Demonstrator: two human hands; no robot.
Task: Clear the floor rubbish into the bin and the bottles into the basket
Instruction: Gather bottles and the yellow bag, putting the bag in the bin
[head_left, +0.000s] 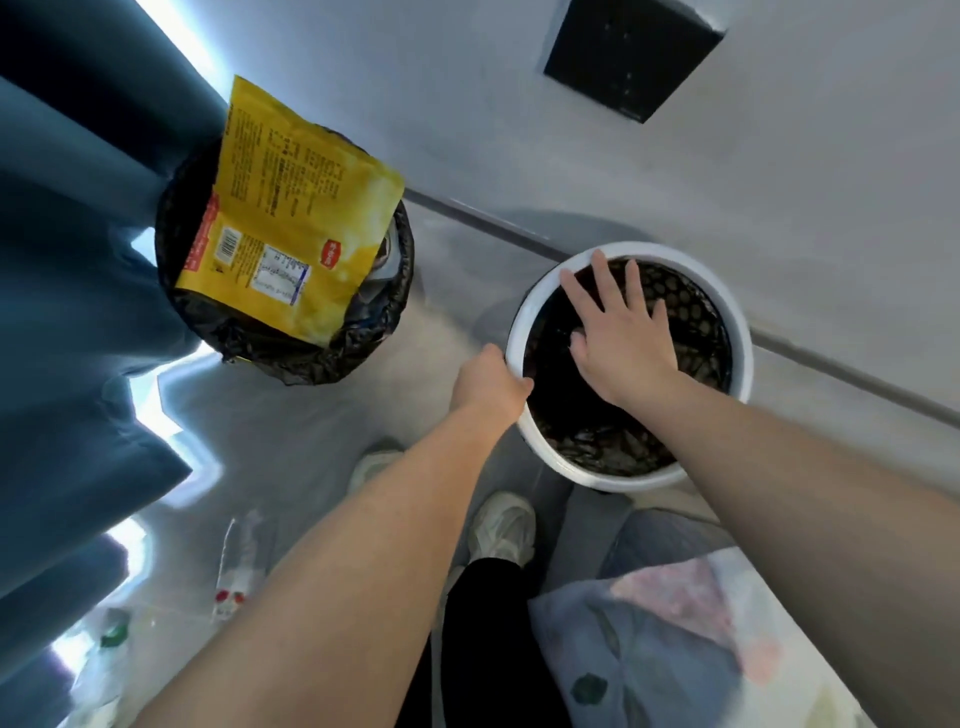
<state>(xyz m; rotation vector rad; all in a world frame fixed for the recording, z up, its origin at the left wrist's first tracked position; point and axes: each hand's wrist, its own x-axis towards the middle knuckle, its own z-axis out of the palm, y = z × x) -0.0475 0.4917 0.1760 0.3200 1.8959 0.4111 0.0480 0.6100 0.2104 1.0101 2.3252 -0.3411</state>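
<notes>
Left hand (491, 382) grips the basket (742, 358) rim, likely steadying it, while the flat right hand (618, 327) presses its liner (571, 431) down.

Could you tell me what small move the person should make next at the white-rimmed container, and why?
Probably lift the right hand out and reach for the clear bottle on the floor. That hand is spread open over the black liner, holding nothing. The left hand grips the rim of the white-rimmed container, and the yellow packet already sits in the black bin.
</notes>
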